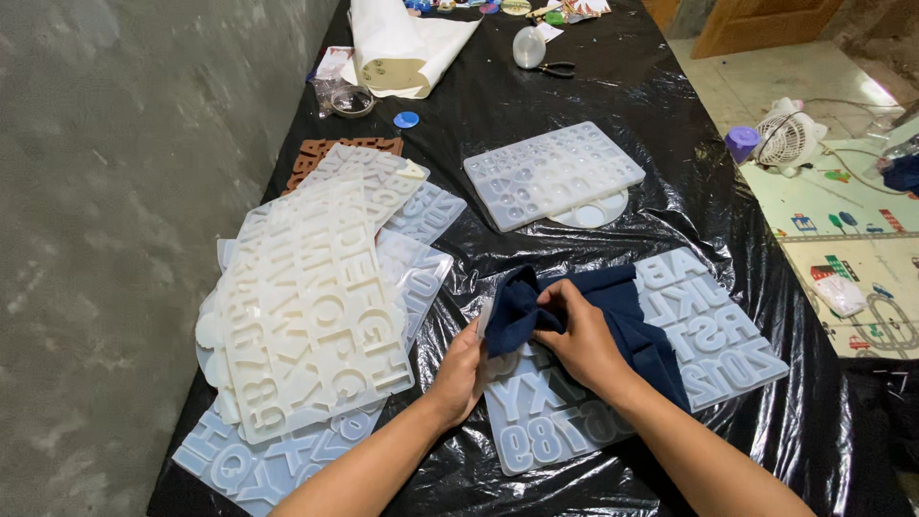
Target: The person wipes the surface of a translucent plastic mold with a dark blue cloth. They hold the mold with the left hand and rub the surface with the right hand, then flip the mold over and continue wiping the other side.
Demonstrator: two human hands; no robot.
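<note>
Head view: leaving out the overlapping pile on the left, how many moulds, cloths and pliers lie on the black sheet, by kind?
letter mould, under the cloth: 1
small-shapes mould: 1
round mould, partly under it: 1
dark blue cloth: 1
pliers: 1
Total: 5

— Colours, quick: what's on the tabletop (613, 105)?
— Glossy black plastic sheeting over it. The cloth (613, 306) is deep navy, plain, no pattern.
— And the mould (708, 335) beneath it?
— Translucent pale blue-white, embossed with letters and digits. The stacked moulds (306, 297) run creamier, off-white on top.
— Anything brighter?
— A small blue cap (406, 120), and a brown letter mould (311, 153) peeking out behind the stack.
</note>
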